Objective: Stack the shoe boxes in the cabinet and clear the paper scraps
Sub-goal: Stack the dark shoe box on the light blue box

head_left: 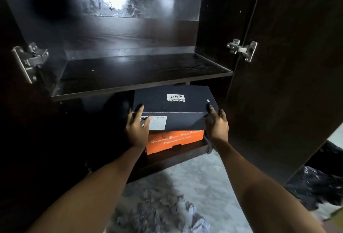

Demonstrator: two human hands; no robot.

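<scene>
On the floor before the open dark wooden cabinet lay crumpled paper scraps, with a black plastic bag to the right beyond the open right door. In the lower compartment, a black shoe box sat on an orange shoe box, jutting out beneath the front edge of the bare middle shelf. The left hand gripped the black box's left front corner, fingers curled over the lid; the right hand held its right front corner likewise. Dark open room stood left of the stack, while the right door flanked it closely
</scene>
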